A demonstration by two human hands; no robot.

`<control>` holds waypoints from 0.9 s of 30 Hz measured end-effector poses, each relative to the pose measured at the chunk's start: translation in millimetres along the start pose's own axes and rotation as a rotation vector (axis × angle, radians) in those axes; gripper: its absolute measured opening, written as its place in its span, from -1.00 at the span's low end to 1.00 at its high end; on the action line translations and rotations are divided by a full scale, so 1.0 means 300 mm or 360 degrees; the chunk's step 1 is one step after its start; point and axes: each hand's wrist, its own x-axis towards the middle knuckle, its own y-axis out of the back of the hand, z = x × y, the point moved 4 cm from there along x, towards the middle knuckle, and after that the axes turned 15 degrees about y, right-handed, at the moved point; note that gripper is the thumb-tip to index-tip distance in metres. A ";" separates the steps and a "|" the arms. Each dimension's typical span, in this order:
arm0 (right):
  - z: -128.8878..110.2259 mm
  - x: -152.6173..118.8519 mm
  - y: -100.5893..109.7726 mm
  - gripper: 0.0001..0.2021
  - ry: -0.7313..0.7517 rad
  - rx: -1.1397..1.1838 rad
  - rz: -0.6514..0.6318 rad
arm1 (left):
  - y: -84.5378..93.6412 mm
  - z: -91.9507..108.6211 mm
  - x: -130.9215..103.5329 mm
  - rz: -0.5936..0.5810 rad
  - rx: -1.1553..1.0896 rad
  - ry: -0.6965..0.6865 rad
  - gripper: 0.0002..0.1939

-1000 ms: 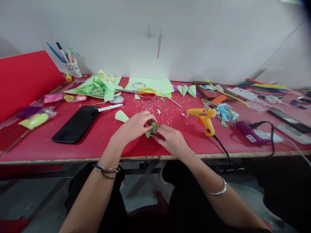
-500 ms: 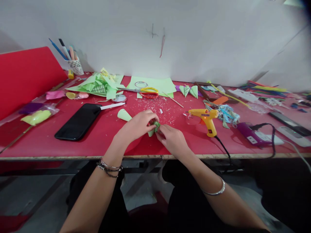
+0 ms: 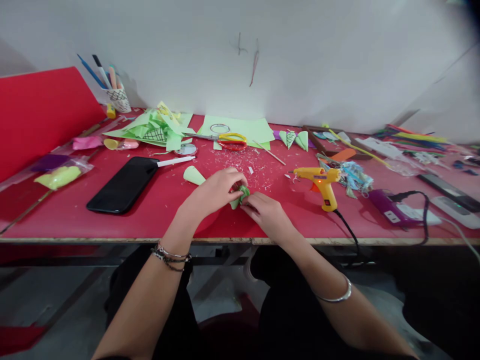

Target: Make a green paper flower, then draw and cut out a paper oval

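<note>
Left of the yellow glue gun (image 3: pixel 324 186) on the red worktop (image 3: pixel 56 222), the small folded green paper piece (image 3: pixel 244 193) sits between the fingertips of both hands, the left hand (image 3: pixel 219 190) and the right hand (image 3: pixel 272 216) each pinching a side. The right hand is the nearer one to the glue gun; the piece's long axis is too covered by fingers to tell.
</note>
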 end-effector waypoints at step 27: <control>0.036 -0.009 -0.010 -0.85 -0.0305 0.0070 0.0083 | -0.002 -0.002 0.004 -0.0026 -0.0051 -0.0010 -0.88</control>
